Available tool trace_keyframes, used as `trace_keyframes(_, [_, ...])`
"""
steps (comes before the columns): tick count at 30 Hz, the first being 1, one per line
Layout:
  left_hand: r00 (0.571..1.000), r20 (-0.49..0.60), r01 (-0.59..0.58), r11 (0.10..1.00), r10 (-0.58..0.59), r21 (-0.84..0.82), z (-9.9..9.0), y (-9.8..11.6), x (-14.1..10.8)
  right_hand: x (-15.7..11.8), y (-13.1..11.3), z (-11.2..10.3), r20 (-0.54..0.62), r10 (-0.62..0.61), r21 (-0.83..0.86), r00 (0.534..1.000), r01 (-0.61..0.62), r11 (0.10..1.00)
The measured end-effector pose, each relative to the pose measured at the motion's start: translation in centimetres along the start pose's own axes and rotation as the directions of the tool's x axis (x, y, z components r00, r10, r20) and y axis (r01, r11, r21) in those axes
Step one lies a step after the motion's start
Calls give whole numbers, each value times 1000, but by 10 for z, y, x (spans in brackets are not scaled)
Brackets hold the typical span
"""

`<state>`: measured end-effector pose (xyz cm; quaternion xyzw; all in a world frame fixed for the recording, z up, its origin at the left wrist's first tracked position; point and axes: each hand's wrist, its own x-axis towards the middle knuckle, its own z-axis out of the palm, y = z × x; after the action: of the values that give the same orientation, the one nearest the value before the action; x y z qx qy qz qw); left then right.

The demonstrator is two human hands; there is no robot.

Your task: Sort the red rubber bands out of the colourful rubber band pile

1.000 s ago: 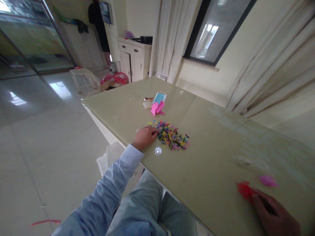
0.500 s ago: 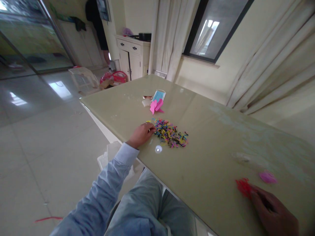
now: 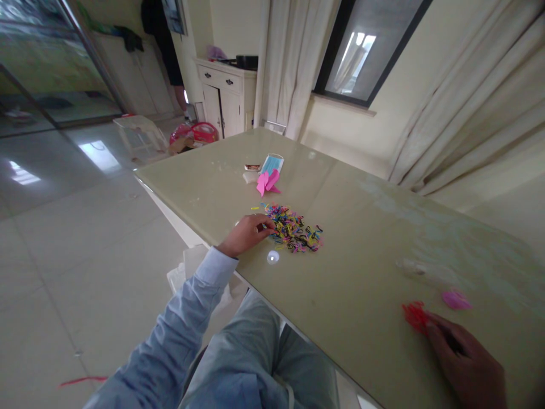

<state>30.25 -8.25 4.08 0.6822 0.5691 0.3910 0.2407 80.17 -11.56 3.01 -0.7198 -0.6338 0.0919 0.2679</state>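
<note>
A loose heap of small multicoloured rubber bands (image 3: 296,230) lies on the table. At its left edge my left hand (image 3: 249,234) is closed in a pinch, fingertips touching the bands; what lies between them, if anything, is too small to make out. Far to the right, my right hand (image 3: 466,355) pinches the near side of a bunch of red rubber bands (image 3: 414,316) at the tabletop. Just beyond that bunch is a small pink clump (image 3: 456,299), probably bands as well. A small clear round piece (image 3: 273,257) sits below the heap.
Behind the heap are a folded pink paper (image 3: 268,182), a blue face mask (image 3: 272,163) and a small white block (image 3: 250,178). A clear plastic bag (image 3: 426,270) lies right on the green table (image 3: 349,284). A person (image 3: 164,42) stands in the background.
My left hand has moved slightly right, further into the edge of the heap. The right hand stays at the red bands; the view has shifted a little.
</note>
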Motion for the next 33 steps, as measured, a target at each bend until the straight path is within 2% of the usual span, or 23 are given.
trace_keyframes(7, [999,-7,-37,986,36,-160,2,2,-4,1,10,4,-31,-57,3,998,57,998])
trace_keyframes(11, [999,12,-45,950,51,-309,8,16,-9,1,7,3,-29,-57,1,998,57,998])
trace_keyframes(14, [998,18,-52,932,62,-359,14,27,-11,0,1,1,-30,-58,18,998,58,998])
trace_keyframes(17, [996,7,-79,955,85,-287,20,27,-7,-2,-5,1,-37,-67,41,997,68,997])
trace_keyframes(19, [997,-16,-81,987,80,-139,23,19,-2,-3,-8,0,-50,-76,43,996,78,996])
trace_keyframes(22, [999,-52,1,995,4,103,24,3,4,-4,-10,-1,-54,-91,31,994,92,995])
trace_keyframes(24, [998,-49,49,986,-41,158,23,-5,5,-4,-10,-1,-43,-101,27,994,102,994])
trace_keyframes(27, [998,-66,8,991,0,133,21,-4,3,-4,-11,-1,-44,-119,23,992,120,992])
trace_keyframes(30, [994,-91,-56,997,60,46,22,10,1,-4,-11,-1,-39,-116,16,992,117,993])
trace_keyframes(33, [997,-18,-73,989,71,-131,29,29,-3,-4,-10,-1,-22,-97,18,995,98,995])
